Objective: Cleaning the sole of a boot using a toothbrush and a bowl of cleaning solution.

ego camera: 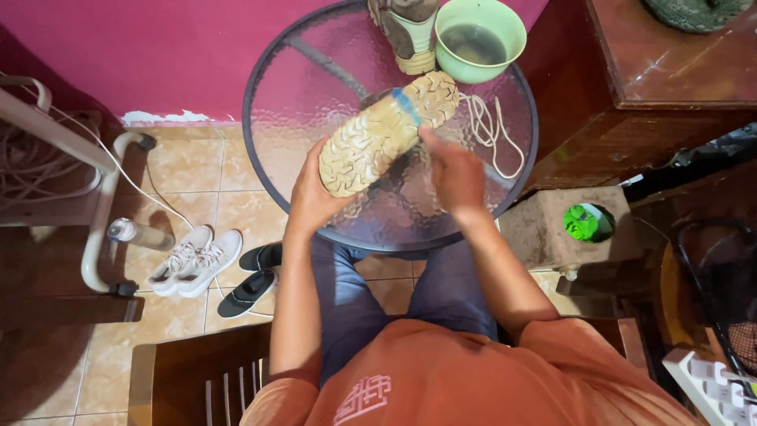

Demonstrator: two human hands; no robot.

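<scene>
Seated person's left hand (314, 197) cups heel of a tan shoe (388, 132), sole up over glass table (315, 95); right hand (456, 175) w/ fingers bunched at midsole, contents unclear; shoe prob. light, stiff-soled, grippy.

round glass table (272, 150) | on it: green bowl (479, 39), second shoe (406, 31), loose white lace (493, 130)

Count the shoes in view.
6. One sole-up in the left hand; one on the table's far edge by the green bowl; two white sneakers and two black shoes on the floor. More may be hidden.
</scene>
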